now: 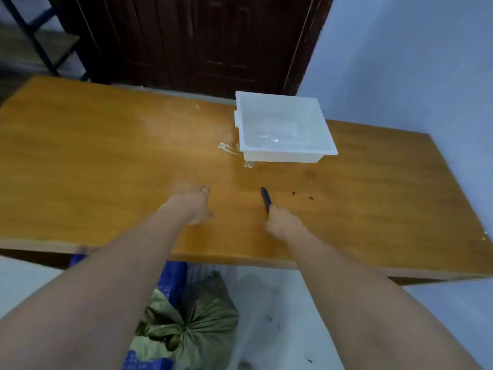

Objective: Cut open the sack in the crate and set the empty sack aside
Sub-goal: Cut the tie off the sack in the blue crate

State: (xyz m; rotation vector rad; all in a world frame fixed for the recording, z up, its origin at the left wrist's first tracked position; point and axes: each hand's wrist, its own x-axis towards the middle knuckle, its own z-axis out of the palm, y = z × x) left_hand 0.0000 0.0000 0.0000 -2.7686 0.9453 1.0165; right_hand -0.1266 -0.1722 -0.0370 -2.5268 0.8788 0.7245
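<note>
A green sack [197, 319], tied shut at its top, sits in a blue perforated crate [172, 279] on the floor below the table's near edge, between my forearms. Over the wooden table [106, 161], my right hand [282, 224] is closed around a dark blue cutter [266, 198] whose tip points away from me. My left hand [192, 202] hovers over the tabletop with nothing in it, its fingers loosely curled and blurred by motion.
A white plastic tub [286, 152] stands at the table's far right, with small white scraps [226, 148] beside it. Dark specks [301, 194] lie right of the cutter. A dark wooden door [202, 41] and a blue wall [413, 62] stand behind.
</note>
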